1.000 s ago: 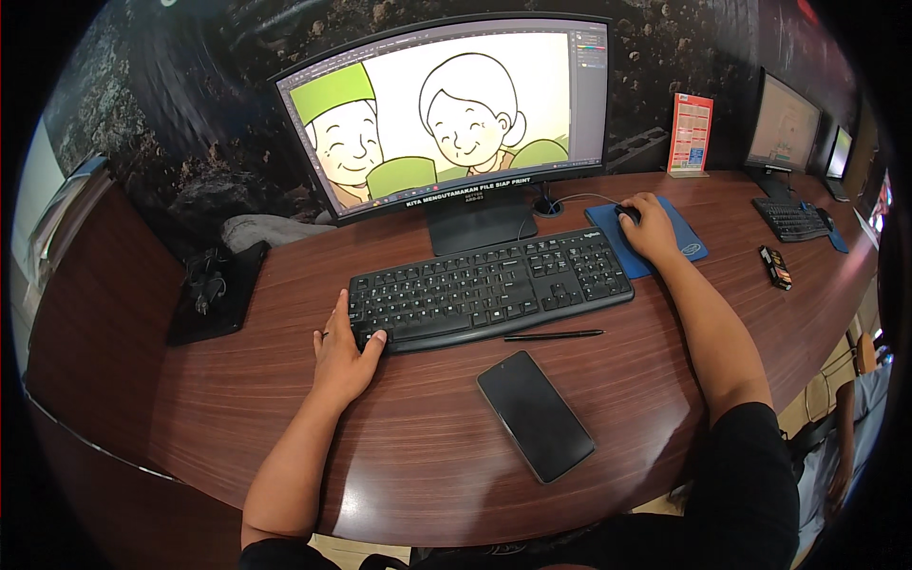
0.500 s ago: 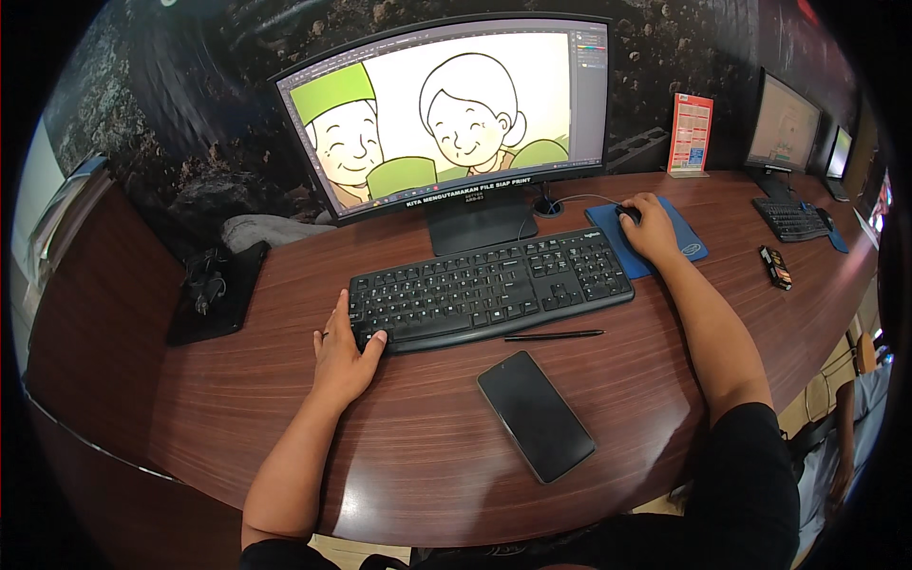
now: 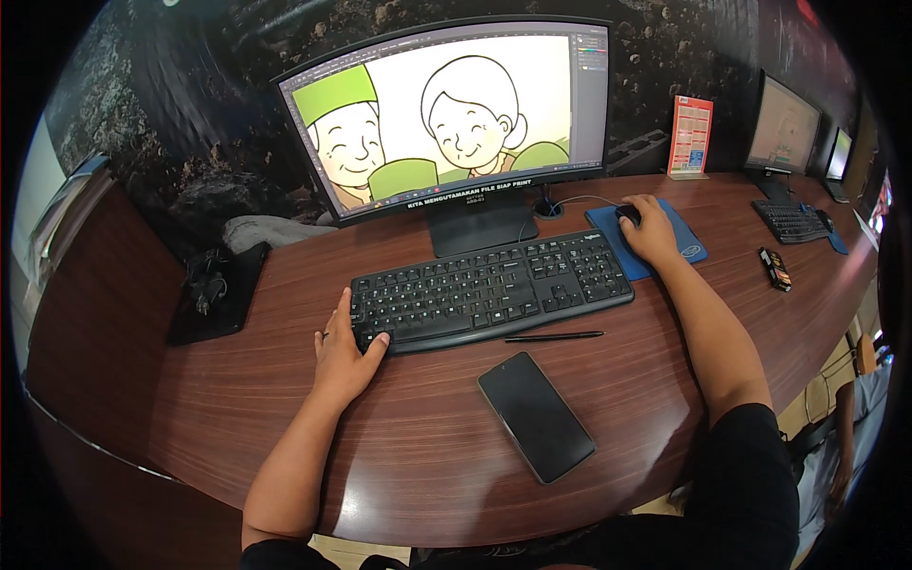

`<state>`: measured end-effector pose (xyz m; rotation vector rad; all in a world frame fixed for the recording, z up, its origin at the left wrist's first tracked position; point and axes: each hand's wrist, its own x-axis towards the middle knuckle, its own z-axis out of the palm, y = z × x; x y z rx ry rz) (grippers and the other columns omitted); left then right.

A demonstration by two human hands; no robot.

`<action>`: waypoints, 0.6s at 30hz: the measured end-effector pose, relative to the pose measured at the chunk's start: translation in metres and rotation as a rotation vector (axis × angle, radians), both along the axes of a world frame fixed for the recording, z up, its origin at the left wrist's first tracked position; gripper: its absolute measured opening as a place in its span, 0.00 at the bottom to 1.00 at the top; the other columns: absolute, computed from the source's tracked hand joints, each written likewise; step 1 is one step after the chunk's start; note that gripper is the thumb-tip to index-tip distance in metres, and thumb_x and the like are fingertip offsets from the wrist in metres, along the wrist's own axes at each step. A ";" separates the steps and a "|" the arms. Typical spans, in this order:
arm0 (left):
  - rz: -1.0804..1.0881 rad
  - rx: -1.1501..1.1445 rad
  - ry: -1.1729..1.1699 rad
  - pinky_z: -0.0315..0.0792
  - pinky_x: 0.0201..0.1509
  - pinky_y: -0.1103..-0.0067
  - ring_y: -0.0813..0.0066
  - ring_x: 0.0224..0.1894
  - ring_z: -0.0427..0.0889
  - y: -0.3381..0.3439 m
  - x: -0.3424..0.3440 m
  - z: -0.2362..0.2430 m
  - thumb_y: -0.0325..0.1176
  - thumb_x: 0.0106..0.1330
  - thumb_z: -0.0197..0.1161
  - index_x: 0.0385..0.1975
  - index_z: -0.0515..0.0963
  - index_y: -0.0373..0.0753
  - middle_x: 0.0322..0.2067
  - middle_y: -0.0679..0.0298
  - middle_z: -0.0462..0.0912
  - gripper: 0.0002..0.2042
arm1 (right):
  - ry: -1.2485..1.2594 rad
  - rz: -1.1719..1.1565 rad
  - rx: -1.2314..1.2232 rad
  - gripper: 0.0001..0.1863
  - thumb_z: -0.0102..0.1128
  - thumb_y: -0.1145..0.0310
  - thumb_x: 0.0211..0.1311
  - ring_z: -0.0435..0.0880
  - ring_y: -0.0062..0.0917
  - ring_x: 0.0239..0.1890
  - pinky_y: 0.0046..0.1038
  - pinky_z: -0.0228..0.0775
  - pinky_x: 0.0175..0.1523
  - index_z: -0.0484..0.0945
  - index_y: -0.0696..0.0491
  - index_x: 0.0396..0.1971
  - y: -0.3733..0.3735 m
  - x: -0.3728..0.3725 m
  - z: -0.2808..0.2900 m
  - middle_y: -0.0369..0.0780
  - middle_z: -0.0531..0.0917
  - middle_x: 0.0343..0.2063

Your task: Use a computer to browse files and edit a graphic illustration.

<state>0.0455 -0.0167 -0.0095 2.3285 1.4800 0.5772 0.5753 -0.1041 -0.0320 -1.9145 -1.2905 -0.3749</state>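
Observation:
My left hand (image 3: 344,356) rests at the left end of a black keyboard (image 3: 475,296), thumb over its lower left corner and fingers stretched along its side. On a blue mouse pad (image 3: 676,239), my right hand (image 3: 651,231) is curled over a black computer mouse (image 3: 627,215), which it mostly covers. Behind the keyboard stands a monitor (image 3: 589,123) showing a drawing of two smiling cartoon figures, one with a green cap and one with white hair. A thin black pen (image 3: 554,336) lies along the keyboard's front edge. Closer to me is a dark-screened smartphone (image 3: 537,418).
A black stand with a coiled cable (image 3: 217,293) sits at the left. A red and white card holder (image 3: 690,138) stands behind the mouse pad. To the right are a small black box (image 3: 774,270), a second keyboard (image 3: 790,220) and another monitor (image 3: 782,125). Part of a person (image 3: 848,446) shows at far right.

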 end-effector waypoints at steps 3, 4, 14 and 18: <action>-0.001 0.018 0.005 0.39 0.79 0.48 0.47 0.75 0.62 0.002 0.000 -0.001 0.45 0.68 0.64 0.79 0.44 0.41 0.71 0.43 0.65 0.45 | 0.025 0.010 -0.059 0.16 0.67 0.68 0.59 0.81 0.45 0.55 0.41 0.72 0.62 0.85 0.55 0.47 0.001 0.005 -0.002 0.46 0.82 0.52; -0.005 0.021 0.002 0.39 0.79 0.48 0.47 0.75 0.63 0.002 0.000 -0.001 0.45 0.68 0.64 0.80 0.44 0.42 0.71 0.42 0.65 0.45 | 0.024 0.009 -0.059 0.16 0.67 0.68 0.59 0.81 0.45 0.55 0.41 0.72 0.62 0.85 0.55 0.47 0.001 0.007 -0.003 0.46 0.82 0.52; 0.000 -0.012 -0.027 0.38 0.78 0.43 0.42 0.78 0.54 -0.001 0.000 0.001 0.50 0.70 0.59 0.79 0.44 0.36 0.73 0.37 0.59 0.45 | 0.026 0.003 -0.048 0.15 0.67 0.68 0.59 0.81 0.44 0.55 0.41 0.72 0.61 0.85 0.55 0.46 0.002 0.005 -0.003 0.46 0.82 0.52; 0.001 -0.014 -0.011 0.38 0.78 0.43 0.42 0.78 0.53 -0.003 0.001 0.003 0.50 0.70 0.59 0.79 0.43 0.36 0.73 0.36 0.59 0.45 | 0.015 -0.015 -0.055 0.15 0.67 0.68 0.59 0.81 0.44 0.55 0.41 0.73 0.61 0.85 0.55 0.46 0.002 0.006 -0.004 0.45 0.82 0.52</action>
